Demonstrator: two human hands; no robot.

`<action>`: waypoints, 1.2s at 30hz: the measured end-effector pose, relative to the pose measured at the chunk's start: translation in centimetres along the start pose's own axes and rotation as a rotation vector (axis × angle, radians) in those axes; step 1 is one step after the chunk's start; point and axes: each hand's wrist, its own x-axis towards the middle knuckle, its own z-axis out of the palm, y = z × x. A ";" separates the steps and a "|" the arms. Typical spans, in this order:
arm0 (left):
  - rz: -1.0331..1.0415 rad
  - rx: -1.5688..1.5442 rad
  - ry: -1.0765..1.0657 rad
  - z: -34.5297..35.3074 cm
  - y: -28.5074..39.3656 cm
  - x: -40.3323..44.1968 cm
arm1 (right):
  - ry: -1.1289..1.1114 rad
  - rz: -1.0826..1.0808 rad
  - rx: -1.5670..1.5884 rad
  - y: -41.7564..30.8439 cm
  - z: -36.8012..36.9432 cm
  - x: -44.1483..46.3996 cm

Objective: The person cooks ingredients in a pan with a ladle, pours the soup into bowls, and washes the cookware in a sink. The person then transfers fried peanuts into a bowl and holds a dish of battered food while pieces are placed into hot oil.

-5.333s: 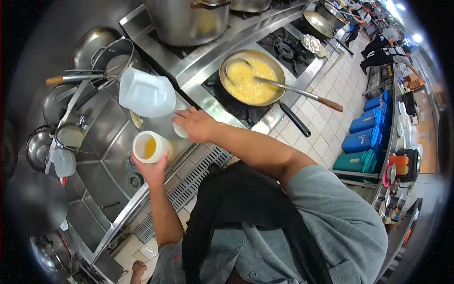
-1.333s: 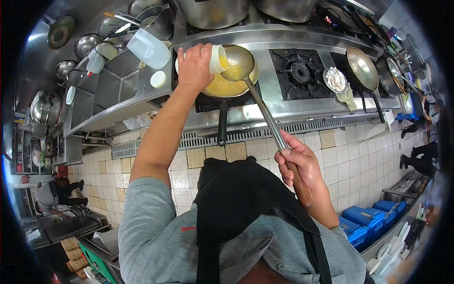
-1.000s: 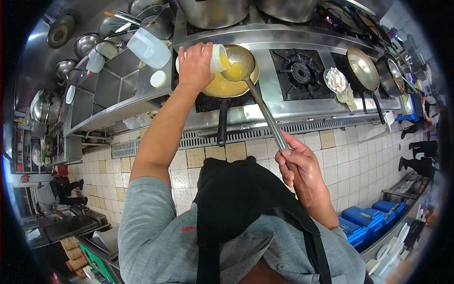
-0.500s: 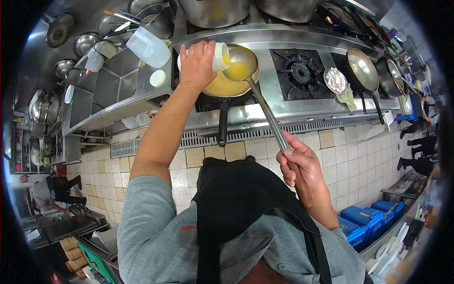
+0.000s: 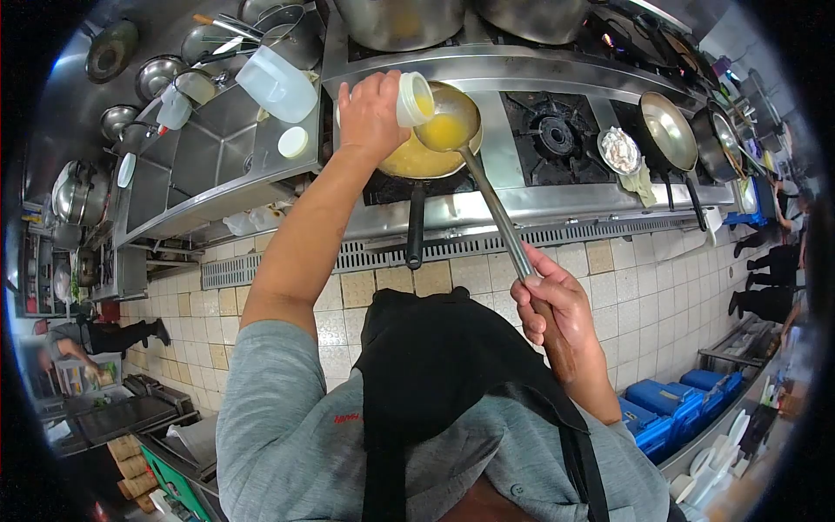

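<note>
My left hand (image 5: 372, 115) is wrapped round a white plastic jar (image 5: 409, 106), tipped sideways with yellow liquid at its mouth. Right beside that mouth is the bowl of a long ladle (image 5: 497, 209), which has yellow liquid in it. Its wooden-ended handle lies in the closed fingers of my right hand (image 5: 561, 317). Below both, a frying pan (image 5: 417, 226) sits on the stove with a yellow layer inside, partly hidden by my left hand and the ladle. A round white lid (image 5: 293, 142) lies on the steel counter to the left.
A translucent jug (image 5: 277, 84) stands on the sink's edge (image 5: 209, 196). Large pots (image 5: 400, 22) line the back of the stove. To the right are a bare burner (image 5: 557, 135), a bowl of white stuff (image 5: 619, 151) and another pan (image 5: 668, 130). Other people stand at both sides.
The jar's mouth has turned slightly more toward me, and the yellow liquid in the ladle looks a little fuller. At far left, another person has shifted and an arm now reaches over containers.
</note>
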 end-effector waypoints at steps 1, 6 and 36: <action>0.000 -0.001 0.000 0.0 0.0 0.1 | 0.001 0.000 -0.001 0.0 0.1 0.0; -0.216 -0.491 -0.072 -1.3 -0.2 1.1 | 0.012 -0.005 -0.004 0.2 1.0 0.5; -0.854 -0.709 0.365 -6.9 -31.8 -17.4 | 0.219 -0.330 -0.109 5.4 8.6 3.0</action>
